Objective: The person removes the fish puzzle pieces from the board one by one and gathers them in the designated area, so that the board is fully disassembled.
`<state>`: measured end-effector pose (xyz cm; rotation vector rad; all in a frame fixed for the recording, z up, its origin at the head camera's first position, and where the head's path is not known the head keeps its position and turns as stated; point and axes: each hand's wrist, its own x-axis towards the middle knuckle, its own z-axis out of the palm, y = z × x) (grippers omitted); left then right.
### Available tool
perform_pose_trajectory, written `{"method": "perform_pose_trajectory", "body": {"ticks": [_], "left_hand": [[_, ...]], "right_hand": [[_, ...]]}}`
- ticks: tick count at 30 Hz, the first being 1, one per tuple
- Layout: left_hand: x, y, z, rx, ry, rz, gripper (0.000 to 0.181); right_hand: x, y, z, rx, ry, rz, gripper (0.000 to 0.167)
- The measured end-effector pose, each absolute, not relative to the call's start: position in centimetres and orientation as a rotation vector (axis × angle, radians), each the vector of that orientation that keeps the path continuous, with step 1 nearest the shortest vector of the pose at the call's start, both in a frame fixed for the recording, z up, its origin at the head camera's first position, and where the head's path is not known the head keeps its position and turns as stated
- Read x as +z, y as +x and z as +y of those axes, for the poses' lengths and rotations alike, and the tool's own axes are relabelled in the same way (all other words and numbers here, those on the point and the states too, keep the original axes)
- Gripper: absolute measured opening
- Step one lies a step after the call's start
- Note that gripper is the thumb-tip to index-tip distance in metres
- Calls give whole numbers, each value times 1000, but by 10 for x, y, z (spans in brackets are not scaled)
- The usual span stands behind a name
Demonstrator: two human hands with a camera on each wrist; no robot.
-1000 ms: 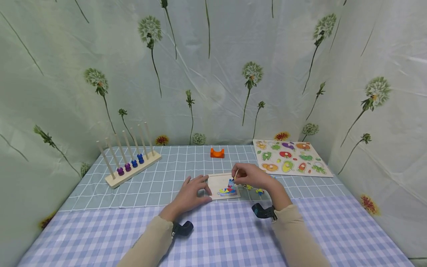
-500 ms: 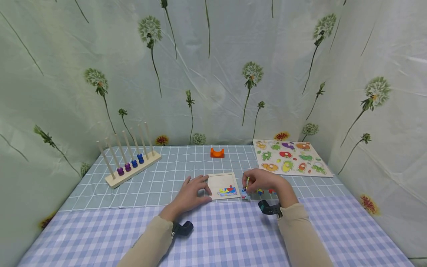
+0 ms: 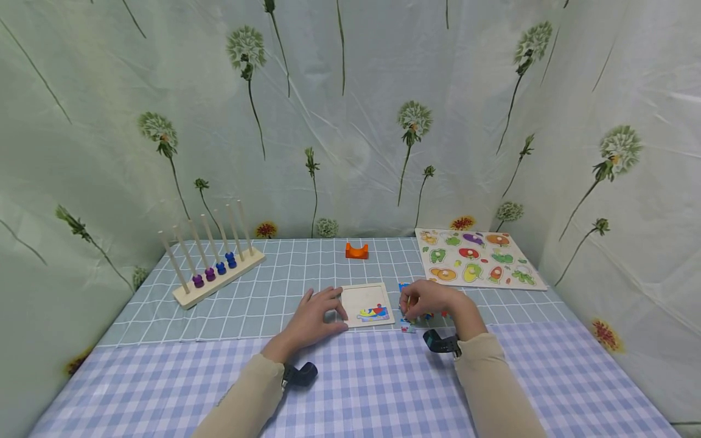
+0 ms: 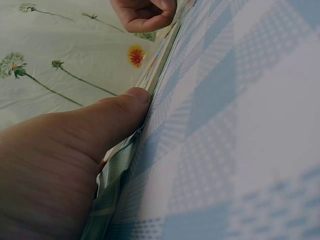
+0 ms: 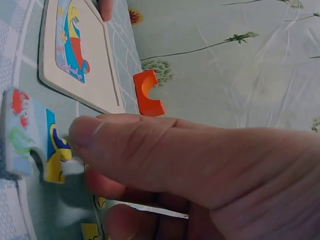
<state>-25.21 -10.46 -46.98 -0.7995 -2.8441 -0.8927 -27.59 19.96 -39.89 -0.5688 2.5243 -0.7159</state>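
My left hand [image 3: 314,319] rests at the left edge of a shallow wooden puzzle tray [image 3: 358,294], its thumb and fingertips against the frame. In the tray's lower right lies a joined section of colourful jigsaw pieces [image 5: 73,45]. To the right of the tray, my right hand [image 3: 429,298] is low over the loose pieces, thumb and forefinger close together. At its thumb tip in the right wrist view is a blue and yellow puzzle piece [image 5: 54,167], seemingly pinched. A pale puzzle piece with a red crab [image 5: 21,115] is beside it. The hand hides part of the other pieces.
A wooden peg stand [image 3: 219,280] with purple and blue beads stands at the back left. An orange curved block [image 3: 356,252] sits at the back middle. A vegetable peg-puzzle board [image 3: 479,258] lies at the back right. Chequered cloth [image 3: 372,377] covers the near part of the table.
My right hand has moved right from the tray to the loose pieces. The crab piece, earlier at the tray's right side, now lies outside it. My left hand has stayed in place.
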Motion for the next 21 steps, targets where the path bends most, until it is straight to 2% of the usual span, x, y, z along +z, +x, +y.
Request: {"method": "perform_pose_trajectory", "body": {"ticks": [11, 21], "left_hand": [[-470, -252, -105, -895, -801, -2847, 13], [-469, -252, -104, -885, -782, -2865, 12]], "right_hand": [[-400, -276, 188, -743, -492, 2625, 10], [-405, -277, 168, -843, -590, 2649, 12]]}}
